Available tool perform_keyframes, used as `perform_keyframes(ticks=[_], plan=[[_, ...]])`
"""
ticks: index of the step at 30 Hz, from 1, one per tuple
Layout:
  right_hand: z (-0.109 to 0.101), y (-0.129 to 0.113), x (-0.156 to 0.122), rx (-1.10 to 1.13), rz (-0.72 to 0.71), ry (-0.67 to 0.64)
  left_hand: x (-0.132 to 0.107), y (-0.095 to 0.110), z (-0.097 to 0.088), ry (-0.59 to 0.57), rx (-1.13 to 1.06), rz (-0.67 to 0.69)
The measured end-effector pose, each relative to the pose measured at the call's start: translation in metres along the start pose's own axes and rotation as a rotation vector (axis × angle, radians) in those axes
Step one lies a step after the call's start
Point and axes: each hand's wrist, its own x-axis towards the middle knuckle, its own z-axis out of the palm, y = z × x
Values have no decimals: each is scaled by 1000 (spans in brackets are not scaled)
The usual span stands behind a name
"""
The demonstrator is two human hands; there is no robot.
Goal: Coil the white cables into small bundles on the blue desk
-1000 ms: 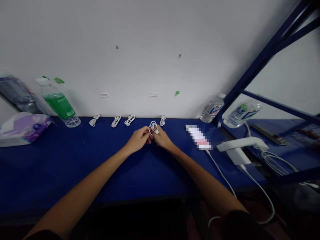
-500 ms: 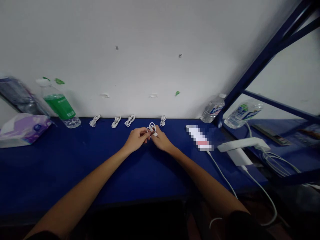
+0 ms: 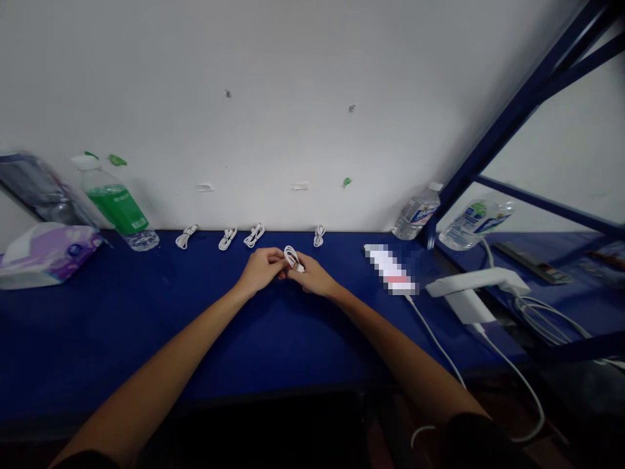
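Observation:
A looped white USB cable [image 3: 291,256] is held between my hands above the blue desk [image 3: 234,345]. My right hand [image 3: 312,273] is closed on the loops and on a plug at their lower end. My left hand [image 3: 263,266] pinches the same cable from the left; its fingertips are partly hidden. Behind my hands, along the wall, lie bundled white cables: one at the far left [image 3: 186,237], two closer together, a left one [image 3: 227,238] and a right one [image 3: 254,235], and another cable bundle [image 3: 319,236] to the right.
On the left stand a tissue pack [image 3: 49,254] and a green-labelled bottle [image 3: 120,205]. To the right are a clear bottle [image 3: 417,213], a blurred-out phone-like object [image 3: 389,268] with a cord, a white angled device [image 3: 473,286] and a blue metal frame [image 3: 488,156].
The loops of the cable have turned and drawn closer together in my hands. My left hand has shifted slightly left. The other cable bundles lie as before.

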Motion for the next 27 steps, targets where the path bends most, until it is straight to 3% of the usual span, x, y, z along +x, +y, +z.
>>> perform_keyframes(ticks=[4,8,10,14,18,20,23,27], plan=[[-1,1,1,-20,-73,-48,0,3,-1,-79,-27,42],[-3,2,4,51,-79,-6,3,4,-8,-132,-27,80],[-3,1,4,130,-32,16,6,3,-13,-67,61,116],[-5,-4,4,335,83,89,10,0,-23,202,329,286],[-7,-5,2,362,156,42,7,7,-21,291,248,423],[-6,-4,1,325,173,0,1,15,-15,254,256,503],[-5,-2,0,259,150,-30,-7,24,-5,97,401,583],[-3,2,2,139,94,-55,-13,25,0,-39,491,545]])
